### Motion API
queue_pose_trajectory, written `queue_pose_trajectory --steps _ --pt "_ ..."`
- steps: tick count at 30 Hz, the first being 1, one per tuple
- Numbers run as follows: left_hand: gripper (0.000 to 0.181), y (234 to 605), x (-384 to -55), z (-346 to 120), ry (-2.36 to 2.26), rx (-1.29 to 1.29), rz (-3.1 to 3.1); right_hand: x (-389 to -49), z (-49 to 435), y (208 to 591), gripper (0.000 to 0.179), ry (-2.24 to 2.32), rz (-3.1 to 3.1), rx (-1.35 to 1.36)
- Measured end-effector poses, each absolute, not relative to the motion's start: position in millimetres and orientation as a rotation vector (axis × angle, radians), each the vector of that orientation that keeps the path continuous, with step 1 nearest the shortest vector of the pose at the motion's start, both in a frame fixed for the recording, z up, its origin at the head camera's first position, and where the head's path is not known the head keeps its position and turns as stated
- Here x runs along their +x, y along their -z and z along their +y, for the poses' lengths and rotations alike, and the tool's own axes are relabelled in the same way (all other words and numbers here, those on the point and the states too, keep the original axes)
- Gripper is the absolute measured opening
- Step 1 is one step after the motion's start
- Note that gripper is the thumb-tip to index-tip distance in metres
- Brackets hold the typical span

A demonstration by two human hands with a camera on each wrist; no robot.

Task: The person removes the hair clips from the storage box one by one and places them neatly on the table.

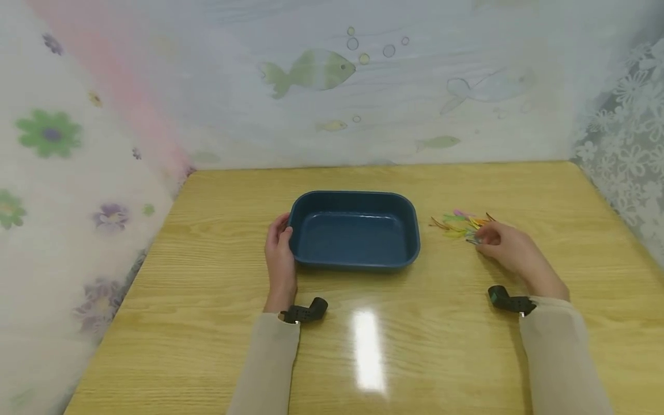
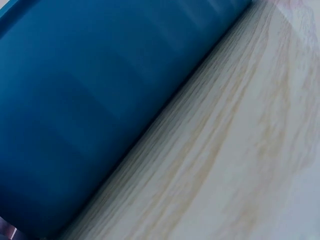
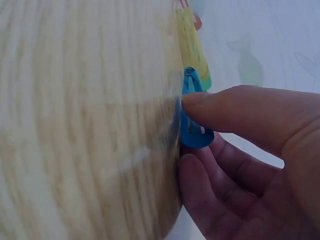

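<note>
A dark blue rectangular basin [image 1: 355, 267] with rounded corners stands on the table, its inside bare. My left hand [image 1: 279, 253] holds its left side, thumb at the rim and fingers along the outer wall. In the left wrist view the basin's wall [image 2: 100, 90] fills the upper left. To the right lies a small pile of colorful snap hair clips [image 1: 456, 226]. My right hand [image 1: 510, 248] is at the near right edge of this pile. Its thumb and fingers pinch a blue hair clip [image 3: 191, 135]; a yellow hair clip [image 3: 192, 45] lies just beyond.
Everything stands on a wood-grain table [image 1: 207, 323]. A curtain with painted fish [image 1: 321, 69] hangs behind the far edge, and a flowered sheet [image 1: 67, 230] lines the left side. White lace-like fabric [image 1: 638, 138] covers the right side.
</note>
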State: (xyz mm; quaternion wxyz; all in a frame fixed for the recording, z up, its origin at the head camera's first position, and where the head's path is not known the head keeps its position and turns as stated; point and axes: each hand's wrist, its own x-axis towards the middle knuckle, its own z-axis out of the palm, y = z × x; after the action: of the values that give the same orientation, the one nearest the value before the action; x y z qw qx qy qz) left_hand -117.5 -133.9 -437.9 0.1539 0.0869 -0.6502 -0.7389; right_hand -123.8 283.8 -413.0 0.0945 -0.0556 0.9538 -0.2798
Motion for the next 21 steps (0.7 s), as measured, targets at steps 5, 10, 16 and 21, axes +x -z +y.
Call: queue_pose_trajectory --steps 5,10,16,21 --pt "0.031 444.7 -118.7 -132.4 2.109 0.242 -1.862 -119.4 288.6 409.1 0.048 0.823 2.788 -0.096" --pt "0.035 445.1 -117.4 -137.5 2.104 0.197 -1.838 -121.9 284.7 406.5 0.049 0.818 2.803 -0.107" --pt "0.042 442.9 -110.5 -140.6 2.324 0.137 -1.615 -124.2 286.2 408.6 0.043 0.770 2.876 -0.097" --pt "0.045 450.0 -109.8 -143.3 2.490 0.171 -1.447 -119.8 287.0 406.5 0.051 0.826 2.905 -0.055"
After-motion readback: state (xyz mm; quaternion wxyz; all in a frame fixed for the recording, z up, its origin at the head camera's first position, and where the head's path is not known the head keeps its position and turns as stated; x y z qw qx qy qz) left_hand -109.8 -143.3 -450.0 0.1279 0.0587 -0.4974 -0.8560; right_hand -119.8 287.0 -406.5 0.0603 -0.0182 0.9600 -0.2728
